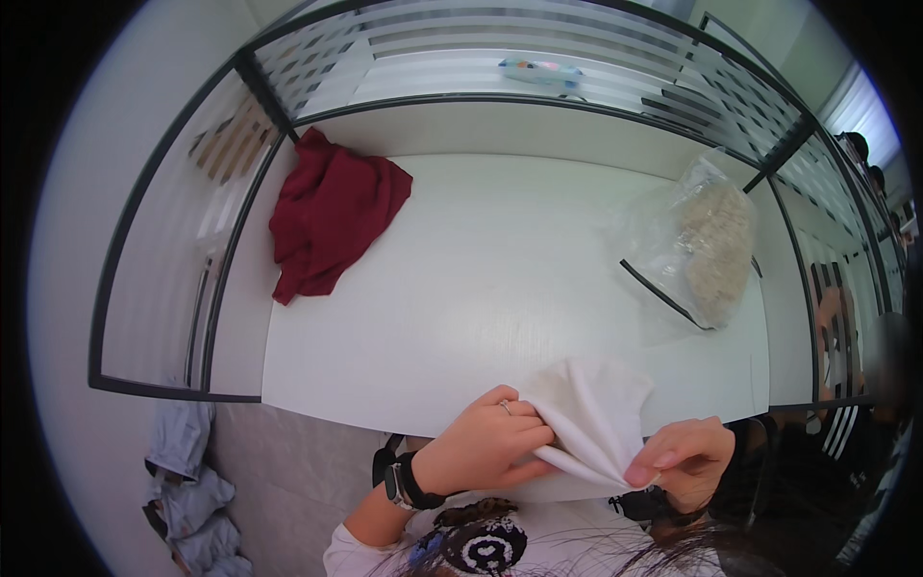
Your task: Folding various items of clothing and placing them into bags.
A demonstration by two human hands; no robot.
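Observation:
A piece of white cloth (pixel 591 411) hangs in folds between my hands at the front edge of the white desk (pixel 490 267). My left hand (pixel 497 436) grips its left side, with fingers curled into the fabric; a ring and a dark-strapped watch show on this hand and wrist. Between thumb and fingertips, my right hand (pixel 681 458) pinches the cloth's lower right corner. The upper part of the cloth reaches over the desktop, and folds hide some of the left fingertips.
Dark red fabric (pixel 335 213) lies crumpled at the desk's back left. A clear plastic bag (pixel 710 249) with beige material sits at the back right, its black strip (pixel 663 296) facing me. Black-framed partitions (pixel 433 101) enclose three sides. Grey-blue clothing (pixel 191 490) hangs at lower left.

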